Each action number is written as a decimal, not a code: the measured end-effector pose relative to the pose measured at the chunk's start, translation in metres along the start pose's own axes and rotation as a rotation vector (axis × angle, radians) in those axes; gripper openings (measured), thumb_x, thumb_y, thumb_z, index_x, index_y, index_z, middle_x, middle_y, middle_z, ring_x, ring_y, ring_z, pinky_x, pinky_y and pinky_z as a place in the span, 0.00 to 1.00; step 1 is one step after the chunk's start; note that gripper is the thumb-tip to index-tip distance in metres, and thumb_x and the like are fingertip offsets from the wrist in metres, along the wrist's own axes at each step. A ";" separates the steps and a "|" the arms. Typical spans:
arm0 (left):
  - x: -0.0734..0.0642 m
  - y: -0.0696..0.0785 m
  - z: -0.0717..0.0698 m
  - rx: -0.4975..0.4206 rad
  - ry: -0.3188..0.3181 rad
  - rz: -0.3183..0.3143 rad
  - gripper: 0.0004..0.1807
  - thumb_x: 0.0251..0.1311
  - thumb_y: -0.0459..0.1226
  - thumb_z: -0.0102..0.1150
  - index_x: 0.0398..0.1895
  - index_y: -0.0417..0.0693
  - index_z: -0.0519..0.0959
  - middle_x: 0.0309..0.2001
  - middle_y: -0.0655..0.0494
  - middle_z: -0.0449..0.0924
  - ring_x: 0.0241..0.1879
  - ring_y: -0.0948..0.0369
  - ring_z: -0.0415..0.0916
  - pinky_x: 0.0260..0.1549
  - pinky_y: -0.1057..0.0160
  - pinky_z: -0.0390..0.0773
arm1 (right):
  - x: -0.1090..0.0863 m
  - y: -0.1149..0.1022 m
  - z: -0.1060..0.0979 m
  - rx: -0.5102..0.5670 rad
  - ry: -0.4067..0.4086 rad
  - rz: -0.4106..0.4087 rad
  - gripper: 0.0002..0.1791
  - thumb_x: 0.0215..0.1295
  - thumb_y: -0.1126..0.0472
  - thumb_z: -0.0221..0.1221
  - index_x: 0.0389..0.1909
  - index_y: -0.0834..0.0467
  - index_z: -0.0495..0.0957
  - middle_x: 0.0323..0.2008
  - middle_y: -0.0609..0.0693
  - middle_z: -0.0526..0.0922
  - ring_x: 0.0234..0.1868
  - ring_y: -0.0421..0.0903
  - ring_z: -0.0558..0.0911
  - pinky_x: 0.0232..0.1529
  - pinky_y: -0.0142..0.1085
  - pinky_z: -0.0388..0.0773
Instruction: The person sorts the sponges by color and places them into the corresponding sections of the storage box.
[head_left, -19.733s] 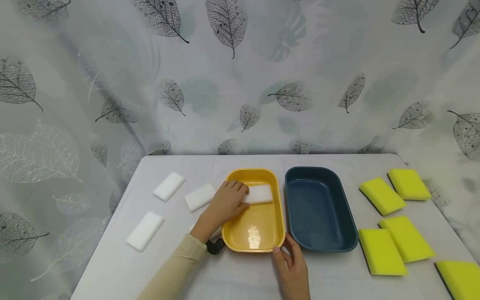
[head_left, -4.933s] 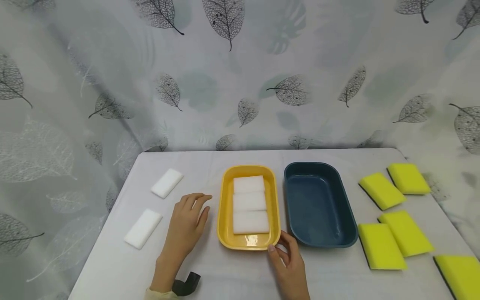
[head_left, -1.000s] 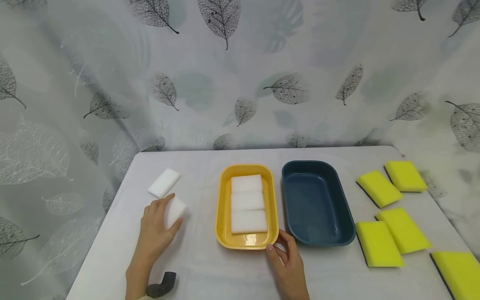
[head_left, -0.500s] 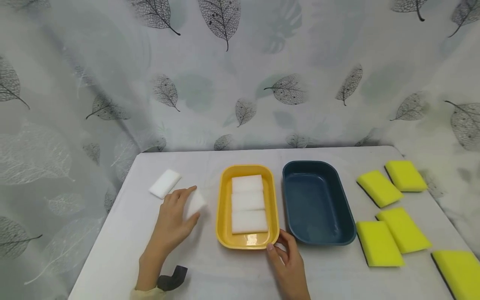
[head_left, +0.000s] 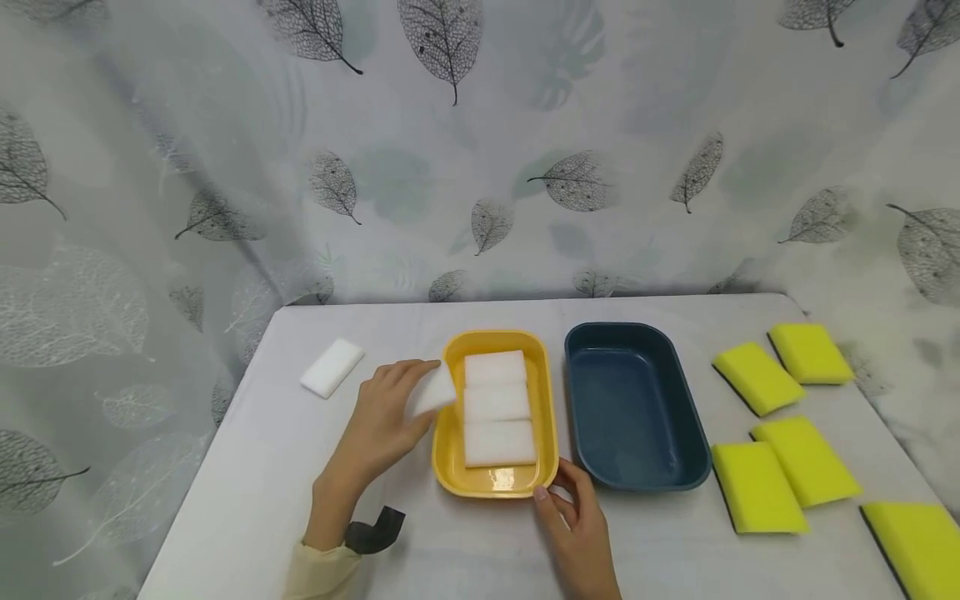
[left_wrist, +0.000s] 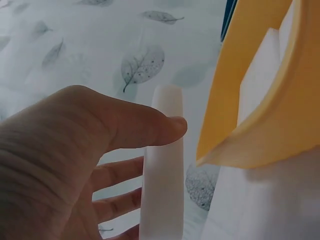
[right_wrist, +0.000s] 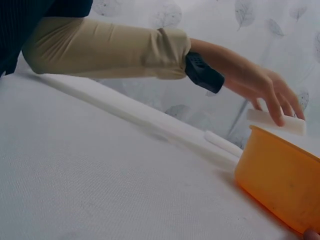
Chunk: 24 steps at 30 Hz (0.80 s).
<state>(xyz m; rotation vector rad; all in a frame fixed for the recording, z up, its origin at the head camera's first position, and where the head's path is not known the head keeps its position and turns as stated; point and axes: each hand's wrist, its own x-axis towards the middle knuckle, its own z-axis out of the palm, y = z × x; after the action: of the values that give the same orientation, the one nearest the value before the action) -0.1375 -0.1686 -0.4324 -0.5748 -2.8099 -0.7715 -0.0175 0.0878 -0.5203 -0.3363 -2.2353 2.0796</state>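
Note:
My left hand pinches a white sponge between thumb and fingers, right over the left rim of the yellow tray. In the left wrist view the thumb lies across the near face of that sponge, fingers behind it. The right wrist view has it just above the rim of the tray. Three white sponges lie flat in a column inside the tray. My right hand grips the tray's near right corner with thumb and index finger; its other fingers are mostly hidden.
A dark blue tray with nothing in it stands close to the right of the yellow one. Several yellow sponges with dark undersides lie at the right. One white sponge lies at the back left. A leaf-patterned curtain hangs behind the table.
Over the last second my left hand carries the sponge from the table's left side rightward to the yellow tray. Earlier, the tray gained white sponges. My right hand stays at the corner.

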 end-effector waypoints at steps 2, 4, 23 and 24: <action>0.004 0.003 0.003 -0.010 -0.007 0.011 0.32 0.61 0.39 0.73 0.69 0.55 0.76 0.66 0.55 0.78 0.65 0.49 0.72 0.57 0.46 0.71 | 0.001 0.000 0.001 0.007 -0.005 0.000 0.28 0.73 0.57 0.65 0.70 0.57 0.70 0.61 0.57 0.77 0.58 0.36 0.79 0.57 0.22 0.81; 0.009 0.005 0.007 -0.015 -0.013 0.028 0.31 0.61 0.39 0.73 0.69 0.55 0.77 0.66 0.55 0.78 0.65 0.50 0.72 0.57 0.46 0.72 | 0.001 -0.001 0.001 0.008 -0.009 0.006 0.28 0.73 0.57 0.65 0.70 0.57 0.70 0.61 0.57 0.77 0.58 0.36 0.79 0.57 0.22 0.81; 0.046 0.034 0.042 0.038 -0.074 0.137 0.31 0.65 0.38 0.71 0.70 0.54 0.75 0.68 0.56 0.78 0.68 0.52 0.74 0.63 0.40 0.73 | -0.001 -0.002 0.001 -0.030 0.016 -0.009 0.28 0.73 0.59 0.64 0.70 0.61 0.69 0.60 0.60 0.78 0.56 0.30 0.79 0.56 0.21 0.81; 0.048 0.036 0.043 0.037 -0.074 0.144 0.31 0.64 0.38 0.71 0.70 0.54 0.74 0.68 0.56 0.78 0.68 0.52 0.74 0.63 0.41 0.73 | -0.001 -0.001 0.001 -0.031 0.015 -0.016 0.28 0.74 0.59 0.64 0.70 0.61 0.69 0.60 0.60 0.78 0.56 0.30 0.79 0.56 0.21 0.81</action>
<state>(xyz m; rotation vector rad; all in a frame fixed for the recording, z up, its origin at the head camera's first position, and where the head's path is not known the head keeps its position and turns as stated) -0.1694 -0.1027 -0.4398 -0.8052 -2.8037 -0.6818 -0.0171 0.0861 -0.5190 -0.3338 -2.2563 2.0297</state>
